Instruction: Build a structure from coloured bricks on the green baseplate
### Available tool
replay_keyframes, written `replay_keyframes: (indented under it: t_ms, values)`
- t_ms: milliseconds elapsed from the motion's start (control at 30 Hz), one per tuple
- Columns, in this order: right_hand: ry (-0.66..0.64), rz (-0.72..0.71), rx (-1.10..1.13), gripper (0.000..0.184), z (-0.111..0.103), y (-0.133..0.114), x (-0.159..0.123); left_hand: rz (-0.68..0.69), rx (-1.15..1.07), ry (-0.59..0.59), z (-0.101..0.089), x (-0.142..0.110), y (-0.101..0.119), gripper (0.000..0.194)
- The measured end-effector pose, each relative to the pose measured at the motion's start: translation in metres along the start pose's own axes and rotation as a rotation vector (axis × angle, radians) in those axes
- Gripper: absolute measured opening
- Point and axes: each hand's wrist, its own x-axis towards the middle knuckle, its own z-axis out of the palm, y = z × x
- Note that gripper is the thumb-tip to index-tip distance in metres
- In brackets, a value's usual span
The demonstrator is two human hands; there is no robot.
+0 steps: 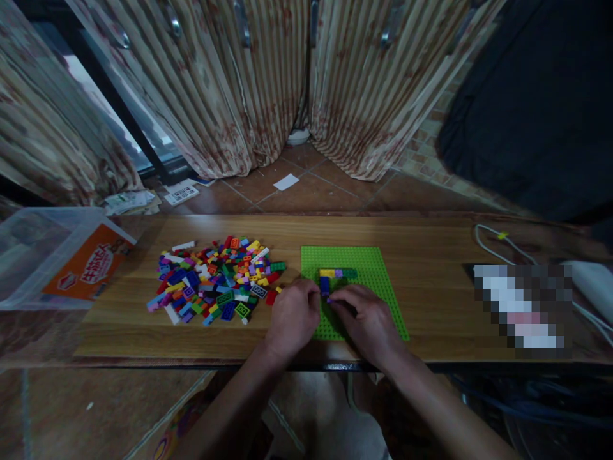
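Blue brick [324, 285] on green baseplate [383, 287], between two sets of fingertips.

Find blue brick just right of left hand [293, 313], just far and left of right hand's [371, 319] fingertips; long axis near to far, left hand marginally nearer. Read right fingers as closed on small purple piece [329, 299]. Note left fingers curled, thumb and forefinger close together; cannot tell whether gripping. Count two hands, one baseplate, one blue brick, one small purple piece; in far row, one light purple brick [338, 273] between yellow section [327, 273] and green section [350, 273], joints unclear. Log one loose brick pile [215, 281] to left, too jumbled to count, and one clear tub [29, 255] beyond.
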Motion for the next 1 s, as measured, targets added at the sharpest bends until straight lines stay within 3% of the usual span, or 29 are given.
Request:
replay_keyframes:
  t_ms: [333, 1000]
  values:
    - [0.045, -0.086, -0.047, 0.010, 0.012, 0.004, 0.003, -0.025, 0.017, -0.045, -0.005, 0.001, 0.004, 0.023]
    - [0.090, 0.094, 0.050, 0.011, -0.001, 0.006, 0.007, -0.017, -0.014, -0.051, -0.004, 0.000, 0.003, 0.016]
